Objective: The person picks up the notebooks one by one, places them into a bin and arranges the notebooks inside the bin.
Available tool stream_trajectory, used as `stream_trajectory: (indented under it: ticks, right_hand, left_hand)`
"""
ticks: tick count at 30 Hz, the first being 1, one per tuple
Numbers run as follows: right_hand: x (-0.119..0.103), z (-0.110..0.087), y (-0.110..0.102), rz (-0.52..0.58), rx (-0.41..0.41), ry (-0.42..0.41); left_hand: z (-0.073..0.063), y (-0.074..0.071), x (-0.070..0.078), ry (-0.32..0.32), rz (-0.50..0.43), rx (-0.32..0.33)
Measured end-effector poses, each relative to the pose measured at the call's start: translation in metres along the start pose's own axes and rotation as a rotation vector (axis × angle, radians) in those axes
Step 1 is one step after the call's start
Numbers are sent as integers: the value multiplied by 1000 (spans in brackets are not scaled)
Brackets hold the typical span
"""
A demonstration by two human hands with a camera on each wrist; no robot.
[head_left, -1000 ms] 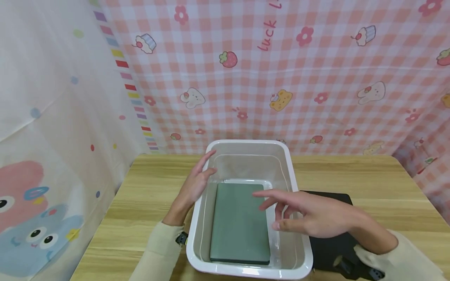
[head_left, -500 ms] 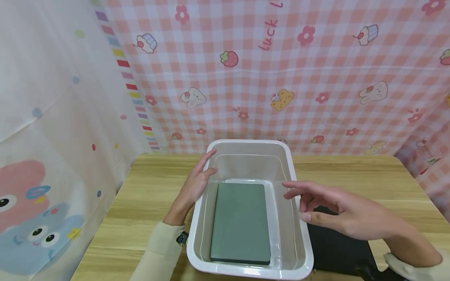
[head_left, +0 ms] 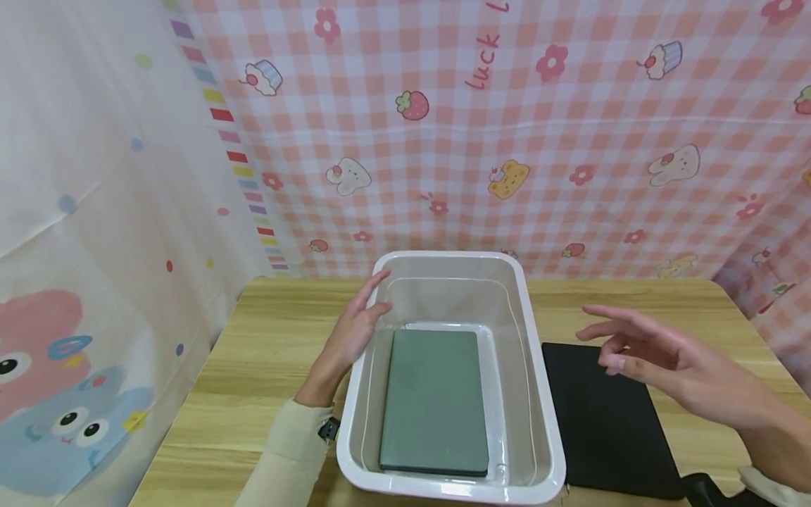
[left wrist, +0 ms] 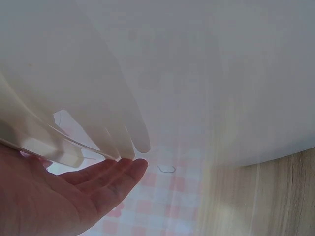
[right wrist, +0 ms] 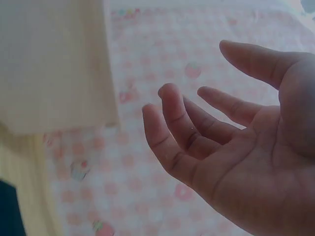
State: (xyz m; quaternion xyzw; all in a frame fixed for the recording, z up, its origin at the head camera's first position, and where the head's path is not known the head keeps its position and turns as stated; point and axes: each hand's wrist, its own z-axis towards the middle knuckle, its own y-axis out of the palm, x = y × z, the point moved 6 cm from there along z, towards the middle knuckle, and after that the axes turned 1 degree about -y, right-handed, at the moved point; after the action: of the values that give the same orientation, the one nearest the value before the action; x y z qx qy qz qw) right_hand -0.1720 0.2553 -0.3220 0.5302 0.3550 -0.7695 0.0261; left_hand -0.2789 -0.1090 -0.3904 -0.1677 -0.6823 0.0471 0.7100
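A white plastic tub (head_left: 531, 299) stands on the table, and a flat green rectangular piece like a notebook (head_left: 434, 401) lies on its floor, nearer the left wall. My left hand (head_left: 351, 334) holds the tub's left rim, thumb over the top and fingers outside. In the left wrist view, the fingertips (left wrist: 133, 169) touch the outer wall beneath the rim. To the right of the tub lies a flat black rectangular piece (head_left: 611, 422), possibly a notebook. Above its right side my right hand (head_left: 671, 359) hovers, fingers loosely bent, holding nothing.
The wooden table (head_left: 279, 338) runs left and right of the tub. A pink checked cloth (head_left: 443, 162) hangs behind it, and a white patterned curtain (head_left: 114, 211) hangs at the left. A black wrist device (head_left: 716, 489) shows by the right sleeve.
My right hand has moved right, from above the tub across its right rim to over the black piece's side. The left hand, tub and green piece have stayed in place.
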Motion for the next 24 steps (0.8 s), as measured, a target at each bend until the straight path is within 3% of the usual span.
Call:
stream_trajectory:
  ticks: [6,14,24]
  right_hand:
    - [35,-10,-9,-34,45,2]
    - [83,-29,-20,-74,116,234]
    - [116,-44,-28,-62,141,304]
  left_hand:
    - [-1,-1,2,9,4,8]
    - [-1,0,2,13,7,7]
    - [0,0,0,2,2,6]
